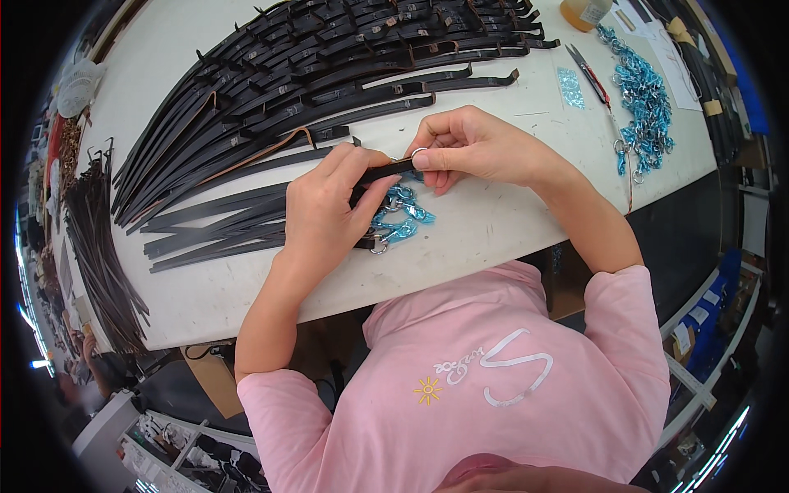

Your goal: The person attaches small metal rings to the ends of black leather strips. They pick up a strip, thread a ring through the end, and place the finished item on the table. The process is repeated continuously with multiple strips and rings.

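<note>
My left hand (325, 201) is closed on a black strap (388, 170), thumb below and fingers above, near the strap's end. At that end my right hand (477, 148) pinches a silver metal ring (419, 154) between thumb and fingers. The ring touches the strap tip; whether it is threaded through cannot be made out. Under and beside my hands lie metal clasps in blue plastic wrap (403, 209), partly covered by my fingers. More flat black straps (214, 218) reach out to the left from beneath my left hand.
A wide bundle of black straps with upturned ends (312, 74) covers the far table. At right lie scissors (592, 76), a blue plastic packet (570, 88) and a heap of blue-wrapped clasps (645, 99). Thin dark straps (103, 238) hang over the left edge. A bottle (585, 12) stands far right.
</note>
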Motion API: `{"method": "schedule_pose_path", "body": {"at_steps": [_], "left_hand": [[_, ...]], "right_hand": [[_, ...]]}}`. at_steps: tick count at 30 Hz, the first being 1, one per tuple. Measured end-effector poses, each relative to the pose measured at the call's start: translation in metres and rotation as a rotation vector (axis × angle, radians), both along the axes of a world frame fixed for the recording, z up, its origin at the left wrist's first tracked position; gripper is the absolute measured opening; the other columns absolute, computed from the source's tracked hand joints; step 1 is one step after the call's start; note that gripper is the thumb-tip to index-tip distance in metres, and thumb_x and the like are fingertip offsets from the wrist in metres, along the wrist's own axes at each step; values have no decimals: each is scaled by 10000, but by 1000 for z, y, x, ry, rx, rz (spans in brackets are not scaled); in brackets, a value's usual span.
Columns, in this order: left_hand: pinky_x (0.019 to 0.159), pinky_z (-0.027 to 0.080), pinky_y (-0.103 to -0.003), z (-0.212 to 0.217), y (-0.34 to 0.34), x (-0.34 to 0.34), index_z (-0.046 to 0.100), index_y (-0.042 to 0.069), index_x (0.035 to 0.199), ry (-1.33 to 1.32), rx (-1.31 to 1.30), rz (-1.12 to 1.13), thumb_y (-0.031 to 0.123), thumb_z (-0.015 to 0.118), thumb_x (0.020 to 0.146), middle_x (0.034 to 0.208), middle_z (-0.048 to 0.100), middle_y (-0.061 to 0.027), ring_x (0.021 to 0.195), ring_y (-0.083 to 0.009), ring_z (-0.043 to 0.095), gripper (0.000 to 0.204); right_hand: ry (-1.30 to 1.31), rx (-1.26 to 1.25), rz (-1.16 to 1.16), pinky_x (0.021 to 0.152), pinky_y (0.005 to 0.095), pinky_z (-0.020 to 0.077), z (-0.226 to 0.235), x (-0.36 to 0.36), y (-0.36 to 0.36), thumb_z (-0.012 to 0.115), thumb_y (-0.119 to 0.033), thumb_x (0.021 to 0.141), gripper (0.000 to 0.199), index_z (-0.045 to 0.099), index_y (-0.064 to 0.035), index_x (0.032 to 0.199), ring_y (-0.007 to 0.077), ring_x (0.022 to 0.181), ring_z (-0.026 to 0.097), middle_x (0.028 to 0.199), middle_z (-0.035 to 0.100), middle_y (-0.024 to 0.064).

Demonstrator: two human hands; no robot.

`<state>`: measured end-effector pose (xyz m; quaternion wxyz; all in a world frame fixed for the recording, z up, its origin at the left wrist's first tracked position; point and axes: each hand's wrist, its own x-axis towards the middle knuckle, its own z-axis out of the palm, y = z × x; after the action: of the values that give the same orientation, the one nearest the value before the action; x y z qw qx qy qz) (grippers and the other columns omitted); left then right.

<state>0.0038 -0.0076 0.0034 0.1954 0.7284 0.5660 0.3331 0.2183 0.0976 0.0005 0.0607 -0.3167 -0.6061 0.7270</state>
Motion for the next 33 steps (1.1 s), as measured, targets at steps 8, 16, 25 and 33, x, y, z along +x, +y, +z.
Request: {"method": "schedule_pose_path", "body": {"at_steps": [8,16,25,33], "left_hand": [[521,451,-317,0,1,0,697,74,956,25,-12,16,131,799,834,797,624,-56,577,-223,581,169],[509,431,-305,1,2,1,705,78,960,0,-56,35,144,804,832,793,620,-53,548,-196,543,174],[518,446,-301,3,1,1,703,75,963,3,-52,33,140,802,830,801,628,-55,559,-202,556,178],[533,459,-295,4,1,1,703,72,965,-7,-63,34,133,799,831,802,634,-58,586,-201,575,175]], "right_hand": [[23,29,-23,741,243,566,-2,1,-1,682,-244,982,247,678,-11,1063,98,790,668,863,673,24],[20,12,-10,741,248,570,-3,1,0,682,-258,983,261,674,-12,1070,106,788,676,863,674,25],[34,3,-12,733,246,571,-1,1,0,687,-244,980,256,671,-5,1072,107,783,677,865,677,30],[24,-36,-19,731,243,569,-1,1,0,680,-221,984,226,671,-10,1063,101,778,670,860,676,27]]}}
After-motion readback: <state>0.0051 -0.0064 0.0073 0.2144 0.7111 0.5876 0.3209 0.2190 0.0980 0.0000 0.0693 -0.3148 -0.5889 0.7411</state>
